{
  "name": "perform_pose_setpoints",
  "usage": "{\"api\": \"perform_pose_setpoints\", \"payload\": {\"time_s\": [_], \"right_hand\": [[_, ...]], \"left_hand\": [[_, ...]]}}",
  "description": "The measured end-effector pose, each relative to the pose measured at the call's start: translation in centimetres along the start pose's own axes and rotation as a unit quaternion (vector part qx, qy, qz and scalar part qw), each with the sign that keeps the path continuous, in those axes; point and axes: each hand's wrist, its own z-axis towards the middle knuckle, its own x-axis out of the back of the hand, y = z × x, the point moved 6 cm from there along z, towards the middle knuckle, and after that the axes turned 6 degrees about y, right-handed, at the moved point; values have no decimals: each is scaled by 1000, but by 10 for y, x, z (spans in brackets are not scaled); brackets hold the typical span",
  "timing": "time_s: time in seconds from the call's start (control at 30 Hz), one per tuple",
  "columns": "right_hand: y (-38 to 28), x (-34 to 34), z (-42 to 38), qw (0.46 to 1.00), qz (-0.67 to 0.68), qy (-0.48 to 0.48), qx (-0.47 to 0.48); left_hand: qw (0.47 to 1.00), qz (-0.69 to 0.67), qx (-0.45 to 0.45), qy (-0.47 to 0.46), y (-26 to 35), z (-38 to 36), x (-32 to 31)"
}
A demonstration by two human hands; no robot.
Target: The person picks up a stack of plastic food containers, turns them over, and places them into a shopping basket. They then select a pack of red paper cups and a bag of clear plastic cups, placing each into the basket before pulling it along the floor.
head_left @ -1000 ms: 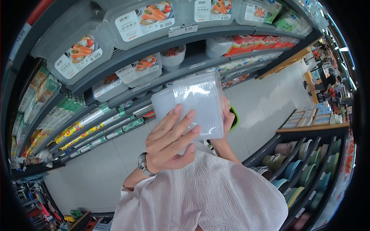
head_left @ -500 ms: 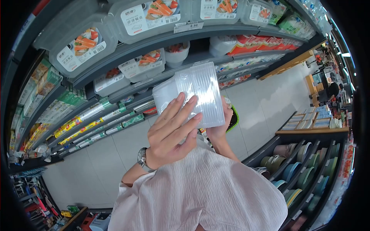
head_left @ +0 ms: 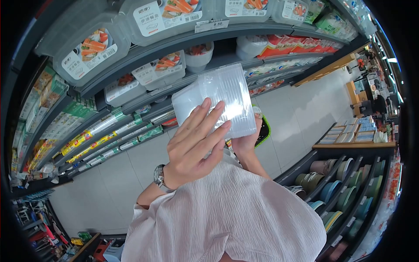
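A plastic-wrapped stack of clear containers (head_left: 231, 100) is held up in front of the body, its ridged rims toward the right. My left hand (head_left: 194, 139), with a metal watch at the wrist, rests flat against the near side of the pack, its fingers stretched out and slightly apart. My right hand (head_left: 248, 137) grips the pack from its far right side; most of those fingers are hidden behind it. Just beyond my right hand, part of a green-rimmed basket (head_left: 267, 133) shows.
Shelves (head_left: 144, 56) ahead carry lidded boxes (head_left: 159, 67), a round tub (head_left: 198, 56) and rolls in yellow and green packaging. Pale floor tiles (head_left: 109, 187) lie below. At the right stands a rack of stacked bowls (head_left: 347, 198), with a wooden-edged display (head_left: 353, 146) behind it.
The pack has tilted a little, its upper edge rising slightly, and its glare has shifted. My left hand has moved up slightly and stays against it. My right hand keeps its grip.
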Motion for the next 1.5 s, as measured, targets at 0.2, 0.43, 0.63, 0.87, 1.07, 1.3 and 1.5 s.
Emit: {"api": "perform_pose_setpoints", "payload": {"time_s": [0.2, 0.43, 0.63, 0.87, 1.07, 1.3, 1.5], "right_hand": [[-2, -1, 1, 999, 25, 1, 22], [-15, 8, 19, 998, -10, -4, 66], [-49, 1, 10, 975, -110, 12, 193], [-67, -46, -18, 840, -362, -143, 379], [-49, -17, -2, 926, -261, -106, 250], [-62, 1, -4, 950, -227, -25, 215], [-67, 30, -3, 950, -240, 31, 198]], "left_hand": [[1000, -24, 18, 7, -2, 0, -1], [997, -75, 31, 18, -16, -7, -2], [957, -213, 176, 93, -61, -38, -10], [890, -250, 353, 143, -103, -56, -23], [903, -232, 338, 128, -106, -53, -31], [896, -257, 350, 90, -99, -52, -56], [896, -252, 365, 36, -99, -57, -82]]}}
